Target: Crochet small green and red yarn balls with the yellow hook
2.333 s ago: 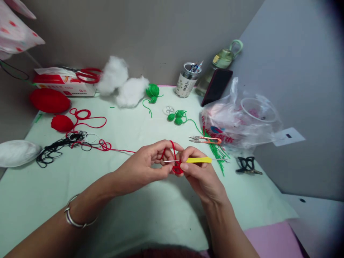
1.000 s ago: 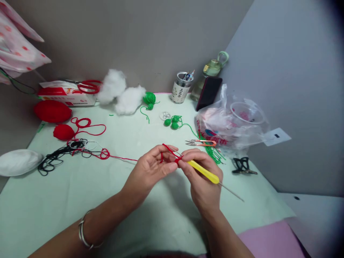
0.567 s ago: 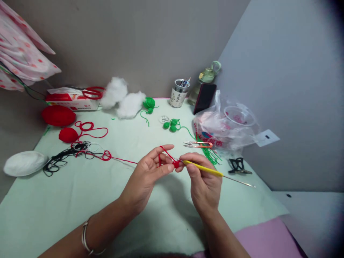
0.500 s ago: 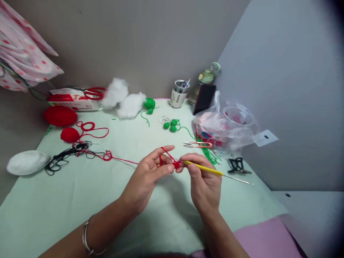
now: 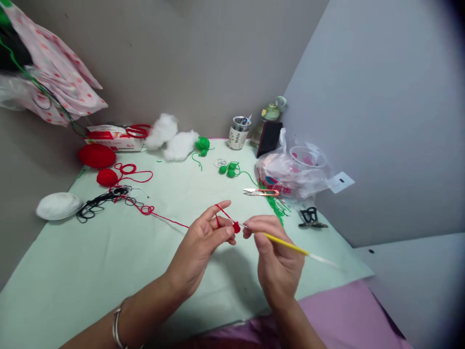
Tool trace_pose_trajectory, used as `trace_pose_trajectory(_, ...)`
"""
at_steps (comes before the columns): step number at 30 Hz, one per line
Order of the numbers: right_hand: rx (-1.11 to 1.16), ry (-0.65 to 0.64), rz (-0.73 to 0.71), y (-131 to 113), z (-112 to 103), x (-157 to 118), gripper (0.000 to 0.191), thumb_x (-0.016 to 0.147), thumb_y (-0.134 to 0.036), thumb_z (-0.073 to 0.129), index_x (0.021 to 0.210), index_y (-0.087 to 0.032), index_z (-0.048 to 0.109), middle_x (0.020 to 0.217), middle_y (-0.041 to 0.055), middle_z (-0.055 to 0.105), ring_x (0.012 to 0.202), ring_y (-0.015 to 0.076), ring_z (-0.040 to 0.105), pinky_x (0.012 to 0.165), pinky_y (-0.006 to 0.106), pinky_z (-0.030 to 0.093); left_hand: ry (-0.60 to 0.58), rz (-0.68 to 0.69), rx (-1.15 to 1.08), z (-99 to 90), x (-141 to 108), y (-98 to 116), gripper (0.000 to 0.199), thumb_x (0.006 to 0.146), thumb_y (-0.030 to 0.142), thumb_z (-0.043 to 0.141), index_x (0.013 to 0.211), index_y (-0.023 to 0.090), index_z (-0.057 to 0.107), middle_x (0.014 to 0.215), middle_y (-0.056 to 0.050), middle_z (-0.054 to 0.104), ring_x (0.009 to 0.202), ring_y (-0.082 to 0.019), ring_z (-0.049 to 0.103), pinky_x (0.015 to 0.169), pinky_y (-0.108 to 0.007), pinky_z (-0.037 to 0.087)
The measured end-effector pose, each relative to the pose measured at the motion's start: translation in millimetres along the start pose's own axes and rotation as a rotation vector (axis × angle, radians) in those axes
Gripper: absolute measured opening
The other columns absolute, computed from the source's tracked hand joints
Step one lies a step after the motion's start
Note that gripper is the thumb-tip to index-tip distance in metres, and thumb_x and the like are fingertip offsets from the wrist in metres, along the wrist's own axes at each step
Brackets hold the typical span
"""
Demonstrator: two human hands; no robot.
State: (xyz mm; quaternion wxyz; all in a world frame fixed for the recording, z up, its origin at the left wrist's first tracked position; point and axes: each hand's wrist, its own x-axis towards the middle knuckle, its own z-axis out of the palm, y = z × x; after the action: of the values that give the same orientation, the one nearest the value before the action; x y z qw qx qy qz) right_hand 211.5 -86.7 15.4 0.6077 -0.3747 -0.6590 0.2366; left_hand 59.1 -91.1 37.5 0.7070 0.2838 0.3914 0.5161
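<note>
Between the thumb and fingers of my left hand (image 5: 203,242) is a small piece of red crochet work (image 5: 236,227). Red yarn (image 5: 170,220) runs over the raised index finger and trails left across the table to a red ball of yarn (image 5: 107,177). My right hand (image 5: 278,259) grips a crochet hook (image 5: 286,244) by its yellow handle. The hook's metal tip meets the edge of the red piece; whether it sits in a loop I cannot tell. Its rear end is blurred.
Thread snips (image 5: 260,192), green yarn pieces (image 5: 231,169) and a black claw clip (image 5: 311,218) lie beyond my hands. White stuffing (image 5: 180,145), a pen tin (image 5: 239,133), a phone (image 5: 269,139) and a plastic bag (image 5: 290,169) line the back. Black yarn (image 5: 98,202) lies left.
My right hand has moved slightly away from the left, and the hook has drawn back and tilted more steeply. The red piece now shows more openly. The camera view has shifted a little.
</note>
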Motion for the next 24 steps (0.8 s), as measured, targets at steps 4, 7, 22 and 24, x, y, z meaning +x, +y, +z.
trace_pose_trajectory(4,-0.172,-0.059,-0.115,-3.8,-4.3,-12.7,0.025,0.097,-0.009,0.060,0.107,-0.026,0.075,0.098,0.0071,0.074,0.092,0.0210,0.071,0.079,0.036,0.060,0.021,0.093,0.005,1.9,-14.5,-12.6,0.070,0.086,0.023,0.081,0.148,0.019,0.049,0.081,0.004,0.066,0.080,-0.013,0.059,0.089,-0.030,0.044)
trace_pose_trajectory(7,-0.370,-0.008,-0.340,-4.5,-0.1,-30.2,0.040,0.092,-0.005,0.067,0.121,-0.030,0.075,0.113,0.0106,0.076,0.099,0.0238,0.074,0.080,0.038,0.062,0.037,0.110,-0.038,4.4,-26.3,-23.1,0.067,0.086,0.023,0.081,0.146,0.018,0.051,0.082,0.003,0.067,0.083,-0.013,0.059,0.087,-0.029,0.045)
trace_pose_trajectory(22,0.217,-0.090,0.184,-27.9,-22.7,-54.9,0.022,0.106,-0.024,0.052,0.101,-0.022,0.073,0.094,0.0062,0.079,0.071,0.0161,0.072,0.069,0.032,0.062,-0.013,0.068,-0.002,-5.2,-61.9,-32.5,0.053,0.081,0.027,0.083,0.131,0.017,0.066,0.082,0.001,0.066,0.078,-0.014,0.058,0.083,-0.030,0.045)
trace_pose_trajectory(24,0.031,-0.135,0.001,-29.4,-22.6,-59.2,0.023,0.104,-0.017,0.051,0.107,-0.023,0.073,0.096,0.0062,0.079,0.078,0.0181,0.074,0.073,0.033,0.063,0.021,0.140,0.082,-7.4,-63.3,-35.2,0.053,0.083,0.026,0.082,0.132,0.018,0.065,0.079,0.002,0.065,0.078,-0.015,0.058,0.082,-0.029,0.044)
